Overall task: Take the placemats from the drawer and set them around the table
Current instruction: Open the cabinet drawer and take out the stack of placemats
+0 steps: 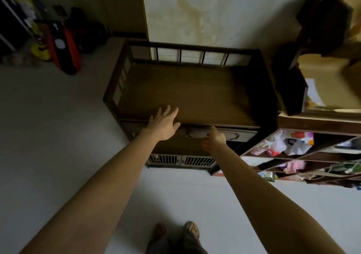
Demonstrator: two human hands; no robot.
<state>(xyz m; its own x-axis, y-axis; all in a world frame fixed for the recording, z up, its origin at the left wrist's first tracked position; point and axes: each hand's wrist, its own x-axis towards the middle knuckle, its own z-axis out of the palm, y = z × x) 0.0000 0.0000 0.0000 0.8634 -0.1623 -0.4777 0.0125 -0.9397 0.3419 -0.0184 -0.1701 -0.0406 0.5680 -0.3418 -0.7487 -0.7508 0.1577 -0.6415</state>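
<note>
Placemats are not in sight yet; my guess is they sit inside the drawer [213,134] of the dark wooden cabinet [191,89], and that drawer looks shut, or nearly shut, so the job has hardly begun; opening the drawer, lifting the mats out and laying them around the table are all left to do; no table for eating shows in this view

Both arms reach forward from the person, who stands on the pale floor [48,136] a little way back from the cabinet; the left hand [164,124] is up at the front edge of the cabinet top, flat, with its fingers spread apart and nothing in it; I cannot tell if it touches the wood or just hangs over it; the right hand [214,138] is lower, right at the drawer front, between a small round knob [189,135] and a curved handle [233,136]; its fingers look loosely curled and point at the drawer, but the hand is blurry, so I cannot tell if it has hold of anything

To the right stands a shelf [304,156] full of bags and small things; it is close beside the cabinet, so the drawer should slide straight out toward the person
</note>
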